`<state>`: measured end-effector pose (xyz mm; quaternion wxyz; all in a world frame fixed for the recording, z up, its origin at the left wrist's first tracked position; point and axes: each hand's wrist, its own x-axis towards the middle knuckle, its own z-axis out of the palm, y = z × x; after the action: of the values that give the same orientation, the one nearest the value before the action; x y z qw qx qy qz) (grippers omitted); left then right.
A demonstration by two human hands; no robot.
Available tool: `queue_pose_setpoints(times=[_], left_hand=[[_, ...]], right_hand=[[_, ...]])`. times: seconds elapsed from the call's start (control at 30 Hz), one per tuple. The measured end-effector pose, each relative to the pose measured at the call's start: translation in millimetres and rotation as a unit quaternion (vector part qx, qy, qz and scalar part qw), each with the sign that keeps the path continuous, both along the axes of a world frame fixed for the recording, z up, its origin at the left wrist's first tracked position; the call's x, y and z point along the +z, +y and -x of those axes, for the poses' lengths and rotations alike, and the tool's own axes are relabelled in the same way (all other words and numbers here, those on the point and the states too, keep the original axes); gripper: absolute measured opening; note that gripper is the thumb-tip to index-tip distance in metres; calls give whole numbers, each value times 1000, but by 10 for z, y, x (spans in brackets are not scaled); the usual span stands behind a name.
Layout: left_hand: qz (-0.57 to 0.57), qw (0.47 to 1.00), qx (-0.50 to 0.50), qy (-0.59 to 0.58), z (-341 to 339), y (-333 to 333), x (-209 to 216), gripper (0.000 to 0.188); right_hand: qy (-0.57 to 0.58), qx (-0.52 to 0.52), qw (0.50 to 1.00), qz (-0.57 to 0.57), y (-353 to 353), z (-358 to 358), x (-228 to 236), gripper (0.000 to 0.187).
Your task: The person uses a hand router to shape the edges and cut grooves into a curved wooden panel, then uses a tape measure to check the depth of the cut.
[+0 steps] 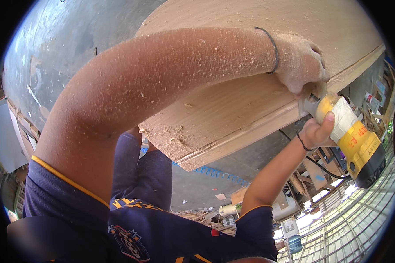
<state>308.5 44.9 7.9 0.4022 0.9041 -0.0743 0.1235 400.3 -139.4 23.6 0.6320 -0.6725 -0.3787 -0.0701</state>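
My right hand [317, 132] is wrapped round the body of a yellow trim router [357, 142] with a black end cap and whitish tape round its middle. The router lies on a slant, its clear base against the edge of a wooden panel [228, 111]. My left hand [300, 65] reaches across the panel, coated in sawdust, with its fingers curled at the router's working end. Part of those fingers and the cutter are hidden. A long groove or step runs along the panel's near edge, and wood shavings [173, 138] gather at its near left corner.
A black cord [327, 171] hangs from the router. Below the panel a coiled blue hose [215, 172] lies on the grey floor [175, 197]. Wood offcuts [300, 182] are heaped at the right, before a barred window wall [351, 210]. Pale boards [8, 136] stand at the left.
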Motion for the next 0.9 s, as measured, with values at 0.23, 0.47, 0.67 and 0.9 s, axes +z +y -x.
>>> queue_pose_setpoints(times=[0.23, 0.47, 0.67, 0.9], left_hand=[[-17, 1000, -1, 10, -153, -58, -23, 56], [4, 1000, -3, 7, -17, 58, 41, 58], [192, 978, 75, -16, -64, 125, 35, 49], [213, 967, 134, -44, -25, 161, 34, 43]], right_hand=[[2, 0, 1000, -6, -24, -128, 4, 79], [-3, 1, 1000, -4, 13, -64, 17, 81], [11, 50, 999, -14, -54, 38, 275, 76], [129, -59, 985, -95, -455, 423, 770, 72]])
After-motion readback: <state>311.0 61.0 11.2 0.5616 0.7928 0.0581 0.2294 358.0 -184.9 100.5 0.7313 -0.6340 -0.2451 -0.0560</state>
